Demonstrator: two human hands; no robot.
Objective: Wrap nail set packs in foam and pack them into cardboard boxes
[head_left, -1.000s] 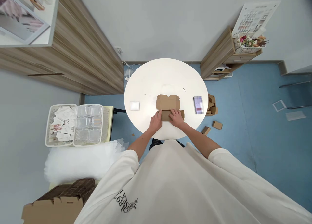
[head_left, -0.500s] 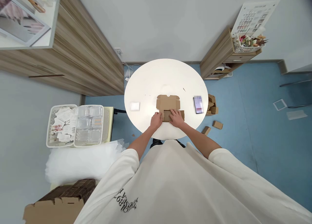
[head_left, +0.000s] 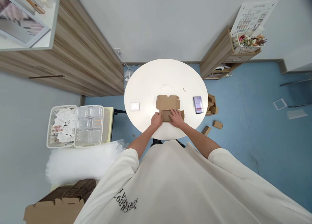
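left hand [head_left: 156, 120]: fingers curled at edge of kraft mailer box [head_left: 168, 103], grip unclear | right hand [head_left: 176, 118]: fingers spread flat on box | white round tabletop [head_left: 143, 81]

The folded box [head_left: 168, 102] is matt brown cardboard, slightly rough, on a smooth white tabletop [head_left: 156, 78] with a soft sheen. The clear plastic tray [head_left: 89, 126] looks glossy, the cabinet [head_left: 80, 68] has a wood-grain laminate finish, and the shirt [head_left: 170, 185] is matt white cloth.
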